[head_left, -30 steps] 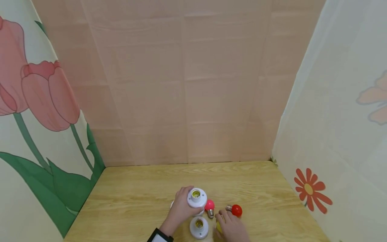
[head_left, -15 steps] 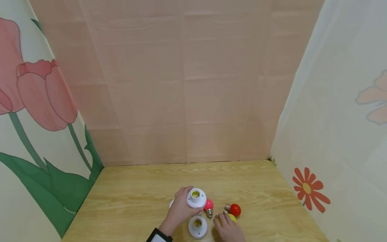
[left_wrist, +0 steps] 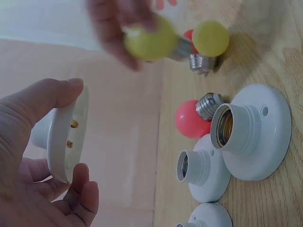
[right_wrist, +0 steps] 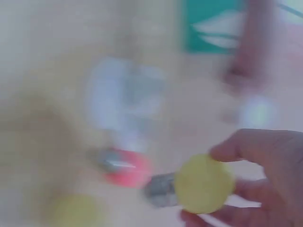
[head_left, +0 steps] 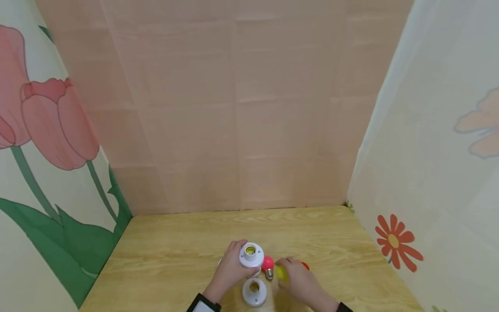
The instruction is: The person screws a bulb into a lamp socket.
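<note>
My left hand (head_left: 230, 271) holds a white lamp holder (head_left: 251, 255) up over the table, fingers and thumb on its rim. In the left wrist view two brass screws show on the underside of its base. My right hand (head_left: 304, 281) grips a yellow light bulb (right_wrist: 204, 183) by its round end, the metal screw base pointing away from the palm. A second yellow bulb (left_wrist: 210, 39) lies on the table beside a red bulb (head_left: 305, 265), which the right hand mostly covers in the head view. Between the hands lies a pink bulb (head_left: 267, 263).
A white lamp holder (head_left: 254, 291) stands socket up on the wooden table (head_left: 175, 242), near the left wrist. Two more holders, a middle one (left_wrist: 203, 170) and a farther one (left_wrist: 213, 215), stand in line behind it. Printed cloth walls enclose the table's back and sides.
My right hand has moved forward, over the red bulb, with a yellow bulb in its fingers. The left hand keeps its lamp holder nearly still.
</note>
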`<state>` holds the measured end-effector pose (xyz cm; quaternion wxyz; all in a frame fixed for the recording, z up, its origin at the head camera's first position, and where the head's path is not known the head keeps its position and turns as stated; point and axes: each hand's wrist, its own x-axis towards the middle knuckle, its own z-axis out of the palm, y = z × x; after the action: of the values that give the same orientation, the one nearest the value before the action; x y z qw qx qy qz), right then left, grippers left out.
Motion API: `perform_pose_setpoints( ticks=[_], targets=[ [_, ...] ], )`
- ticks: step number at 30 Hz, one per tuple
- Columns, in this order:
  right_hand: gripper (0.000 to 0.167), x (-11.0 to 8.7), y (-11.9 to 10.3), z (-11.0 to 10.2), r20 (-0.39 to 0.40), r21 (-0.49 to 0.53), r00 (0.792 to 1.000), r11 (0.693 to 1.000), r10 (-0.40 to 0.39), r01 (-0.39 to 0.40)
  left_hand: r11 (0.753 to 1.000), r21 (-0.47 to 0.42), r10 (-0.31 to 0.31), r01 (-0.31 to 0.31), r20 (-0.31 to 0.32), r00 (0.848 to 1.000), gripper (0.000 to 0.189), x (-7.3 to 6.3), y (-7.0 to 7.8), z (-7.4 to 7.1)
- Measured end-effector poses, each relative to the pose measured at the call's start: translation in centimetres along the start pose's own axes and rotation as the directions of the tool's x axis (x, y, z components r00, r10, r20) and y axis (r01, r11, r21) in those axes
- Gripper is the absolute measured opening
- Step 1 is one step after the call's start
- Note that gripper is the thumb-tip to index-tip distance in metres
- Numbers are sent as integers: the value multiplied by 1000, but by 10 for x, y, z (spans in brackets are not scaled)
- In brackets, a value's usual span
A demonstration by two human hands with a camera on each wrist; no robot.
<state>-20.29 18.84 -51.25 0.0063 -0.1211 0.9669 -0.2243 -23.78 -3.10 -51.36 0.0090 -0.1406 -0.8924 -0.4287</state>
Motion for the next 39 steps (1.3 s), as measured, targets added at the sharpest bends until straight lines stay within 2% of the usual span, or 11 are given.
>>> perform_pose_setpoints(
  ticks=[2, 4, 8, 11, 14, 16, 18, 20, 24, 27, 39],
  targets=[
    [41, 6, -12, -25, -2, 92, 997, 993, 73, -73, 1000, -14, 8, -8, 7, 1000, 87, 0, 0, 1],
    [40, 12, -23, -47, -47, 158, 993, 983, 105, -97, 999, -27, 19, -18, 14, 1000, 87, -1, 0, 2],
    [39, 18, -43, -70, -235, 214, 971, 977, 45, 7, 999, -34, 14, -13, 32, 999, 88, 0, 2, 6],
    [41, 22, -51, -64, -388, 222, 920, 962, -65, 162, 999, -37, -6, 7, 34, 999, 89, 1, 2, 10],
    [41, 30, -49, -43, -514, 199, 836, 921, -192, 334, 999, -54, -8, 10, 27, 1000, 87, 2, 2, 12],
    [41, 36, -45, -28, -561, 171, 787, 894, -257, 414, 998, -63, 9, -8, 22, 1000, 84, 3, 3, 13],
    [41, 40, -41, -13, -575, 155, 764, 878, -292, 452, 997, -73, 27, -26, 19, 999, 79, 3, 3, 13],
    [40, 41, -37, -3, -559, 170, 777, 877, -290, 450, 996, -79, 52, -50, 17, 999, 74, 3, 3, 13],
    [39, 39, -34, 7, -487, 254, 838, 878, -246, 405, 995, -80, 64, -63, 20, 998, 72, 3, 2, 13],
    [40, 38, -34, 9, -458, 288, 858, 875, -231, 389, 995, -80, 59, -57, 25, 998, 73, 3, 1, 13],
    [41, 40, -31, 9, -467, 280, 848, 868, -249, 410, 997, -52, 61, -60, 6, 998, 77, 5, 4, 13]
  ],
)
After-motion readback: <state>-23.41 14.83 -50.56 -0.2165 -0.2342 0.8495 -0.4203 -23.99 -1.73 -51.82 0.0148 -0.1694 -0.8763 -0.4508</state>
